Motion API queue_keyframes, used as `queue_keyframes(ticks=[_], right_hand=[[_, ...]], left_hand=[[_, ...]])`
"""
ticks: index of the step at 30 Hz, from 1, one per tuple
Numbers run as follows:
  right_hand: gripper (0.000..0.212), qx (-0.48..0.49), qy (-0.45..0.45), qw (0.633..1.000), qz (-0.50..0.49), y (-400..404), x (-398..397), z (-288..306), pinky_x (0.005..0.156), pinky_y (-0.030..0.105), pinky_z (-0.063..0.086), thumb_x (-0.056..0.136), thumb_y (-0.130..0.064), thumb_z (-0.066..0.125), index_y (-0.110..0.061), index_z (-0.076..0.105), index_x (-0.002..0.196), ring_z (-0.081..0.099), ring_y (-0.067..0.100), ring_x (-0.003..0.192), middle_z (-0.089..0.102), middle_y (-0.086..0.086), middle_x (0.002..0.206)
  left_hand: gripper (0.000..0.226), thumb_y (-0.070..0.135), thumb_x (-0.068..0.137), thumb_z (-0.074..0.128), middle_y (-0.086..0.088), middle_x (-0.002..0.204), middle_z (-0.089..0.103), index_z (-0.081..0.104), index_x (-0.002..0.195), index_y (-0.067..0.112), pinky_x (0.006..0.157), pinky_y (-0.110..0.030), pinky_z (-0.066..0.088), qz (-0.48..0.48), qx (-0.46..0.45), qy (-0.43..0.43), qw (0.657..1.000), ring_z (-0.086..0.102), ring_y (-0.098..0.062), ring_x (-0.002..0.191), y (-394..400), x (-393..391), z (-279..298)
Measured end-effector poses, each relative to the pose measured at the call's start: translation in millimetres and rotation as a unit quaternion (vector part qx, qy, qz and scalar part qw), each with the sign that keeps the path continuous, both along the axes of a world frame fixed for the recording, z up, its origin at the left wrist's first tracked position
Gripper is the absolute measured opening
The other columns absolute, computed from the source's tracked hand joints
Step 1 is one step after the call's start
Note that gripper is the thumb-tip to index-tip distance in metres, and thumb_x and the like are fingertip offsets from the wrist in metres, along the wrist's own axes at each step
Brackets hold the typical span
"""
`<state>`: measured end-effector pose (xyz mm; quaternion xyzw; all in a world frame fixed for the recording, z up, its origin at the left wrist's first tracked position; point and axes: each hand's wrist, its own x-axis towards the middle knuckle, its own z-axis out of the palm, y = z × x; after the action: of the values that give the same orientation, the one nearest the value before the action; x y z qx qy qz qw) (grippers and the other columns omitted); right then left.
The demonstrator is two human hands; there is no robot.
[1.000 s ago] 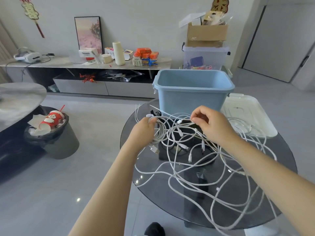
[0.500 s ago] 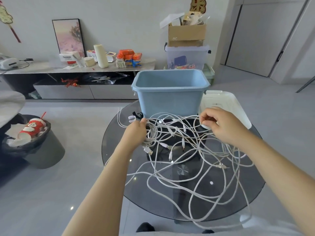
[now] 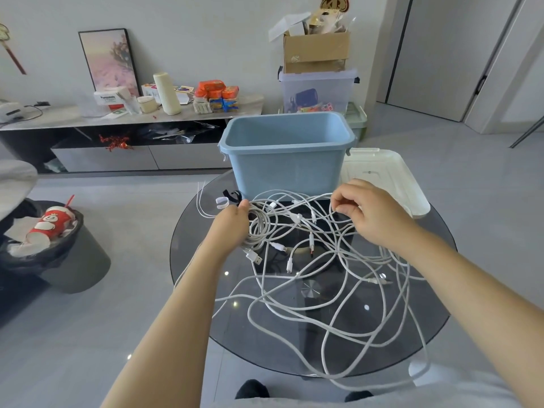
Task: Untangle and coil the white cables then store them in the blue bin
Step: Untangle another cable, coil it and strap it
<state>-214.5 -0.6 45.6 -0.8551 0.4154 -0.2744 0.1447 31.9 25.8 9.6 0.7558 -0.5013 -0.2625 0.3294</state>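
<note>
right hand point(image 3: 372, 212) shifted right, blue bin point(image 3: 290, 169) unfilled

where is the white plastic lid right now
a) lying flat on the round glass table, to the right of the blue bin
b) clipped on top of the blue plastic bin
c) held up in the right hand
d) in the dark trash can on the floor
a: the white plastic lid lies flat on the round dark glass table just right of the open blue plastic bin, while the right hand pinches a white cable instead.
</note>
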Motion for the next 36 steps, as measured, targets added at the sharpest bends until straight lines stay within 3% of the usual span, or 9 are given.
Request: queue_keyframes(ticks=[4, 7, 9, 13, 15, 19, 24, 30, 36], right_hand=[[0.016, -0.002, -0.008, 1.0, 0.007, -0.1, -5.7, 6.3, 0.072, 0.017, 0.038, 0.088, 0.002, 0.054, -0.012, 0.059, 0.083, 0.047, 0.007, 0.079, 0.055, 0.0, 0.085], [0.017, -0.009, -0.013, 1.0, 0.008, 0.6, -7.5, 9.2, 0.075, 0.026, 0.04, 0.088, 0.003, 0.054, -0.012, 0.06, 0.083, 0.05, 0.014, 0.082, 0.056, 0.0, 0.086], [0.018, -0.008, -0.015, 1.0, 0.015, 1.2, -8.8, 11.1, 0.075, 0.024, 0.04, 0.088, 0.004, 0.054, -0.013, 0.059, 0.083, 0.05, 0.014, 0.082, 0.056, 0.0, 0.086], [0.018, 0.005, 0.0, 1.0, 0.029, 1.6, -7.4, 11.2, 0.071, 0.01, 0.034, 0.089, 0.001, 0.054, -0.015, 0.059, 0.082, 0.047, 0.003, 0.08, 0.052, -0.009, 0.082], [0.015, 0.001, 0.009, 1.0, 0.024, 1.4, -3.7, 6.5, 0.069, 0.01, 0.033, 0.089, 0.001, 0.054, -0.011, 0.06, 0.084, 0.046, 0.003, 0.078, 0.05, -0.009, 0.081], [0.012, -0.033, -0.005, 0.999, 0.012, 2.0, 6.2, -3.7, 0.069, 0.01, 0.033, 0.088, 0.001, 0.055, -0.009, 0.06, 0.084, 0.042, 0.009, 0.08, 0.053, -0.003, 0.082], [0.006, -0.106, -0.03, 0.994, 0.009, 8.8, 22.3, -16.0, 0.072, 0.022, 0.034, 0.087, -0.004, 0.06, -0.007, 0.062, 0.083, 0.044, 0.01, 0.079, 0.052, -0.006, 0.082], [0.005, -0.22, -0.023, 0.975, 0.02, 13.5, 39.8, -29.0, 0.054, 0.026, 0.049, 0.081, -0.012, 0.063, -0.01, 0.066, 0.078, 0.061, 0.018, 0.065, 0.065, 0.0, 0.074], [0.008, -0.194, -0.068, 0.978, 0.024, 6.8, 39.9, -36.4, 0.066, 0.03, 0.051, 0.085, -0.012, 0.063, -0.007, 0.07, 0.086, 0.062, 0.019, 0.074, 0.066, 0.003, 0.081]], left_hand=[[0.047, 0.03, 0.102, 0.025, -0.02, 0.072, 0.053, 0.045, 0.071, 0.002, 0.071, -0.035, 0.035, 0.017, -0.003, 0.028, 0.999, 0.047, -0.042, 0.079, 3.8, 1.9, -0.5], [0.052, 0.033, 0.101, 0.025, -0.031, 0.1, 0.059, 0.049, 0.097, -0.013, 0.09, -0.044, 0.044, 0.034, -0.005, 0.039, 0.999, 0.052, -0.042, 0.107, 5.8, 3.9, -3.0], [0.053, 0.034, 0.102, 0.025, -0.023, 0.084, 0.06, 0.052, 0.09, -0.01, 0.093, -0.042, 0.043, 0.037, -0.012, 0.035, 0.999, 0.054, -0.04, 0.107, 7.6, 5.8, -3.2], [0.05, 0.035, 0.103, 0.026, -0.014, 0.077, 0.058, 0.053, 0.082, -0.002, 0.081, -0.038, 0.042, 0.036, -0.012, 0.021, 0.999, 0.057, -0.037, 0.089, 8.6, 7.0, -3.8], [0.05, 0.036, 0.102, 0.025, -0.002, 0.067, 0.047, 0.049, 0.078, -0.002, 0.077, -0.039, 0.043, 0.026, -0.013, 0.016, 0.999, 0.046, -0.026, 0.07, 8.8, 4.4, -2.2], [0.045, 0.035, 0.102, 0.025, 0.0, 0.062, 0.044, 0.038, 0.065, 0.014, 0.059, -0.031, 0.031, 0.014, -0.021, 0.003, 1.0, 0.04, -0.019, 0.059, 6.7, -1.7, 3.2], [0.046, 0.037, 0.102, 0.025, -0.001, 0.065, 0.047, 0.039, 0.067, 0.013, 0.059, -0.031, 0.032, 0.002, -0.033, -0.008, 0.999, 0.043, -0.017, 0.061, 7.4, -11.9, 7.4], [0.047, 0.04, 0.102, 0.03, 0.0, 0.061, 0.046, 0.054, 0.078, 0.007, 0.055, -0.029, 0.032, -0.049, -0.038, 0.019, 0.998, 0.042, -0.018, 0.056, 9.4, -34.1, 14.9], [0.042, 0.037, 0.101, 0.035, -0.001, 0.058, 0.033, 0.033, 0.065, 0.015, 0.055, -0.03, 0.026, -0.087, -0.066, 0.044, 0.993, 0.03, -0.017, 0.054, 15.1, -51.7, 19.8]])
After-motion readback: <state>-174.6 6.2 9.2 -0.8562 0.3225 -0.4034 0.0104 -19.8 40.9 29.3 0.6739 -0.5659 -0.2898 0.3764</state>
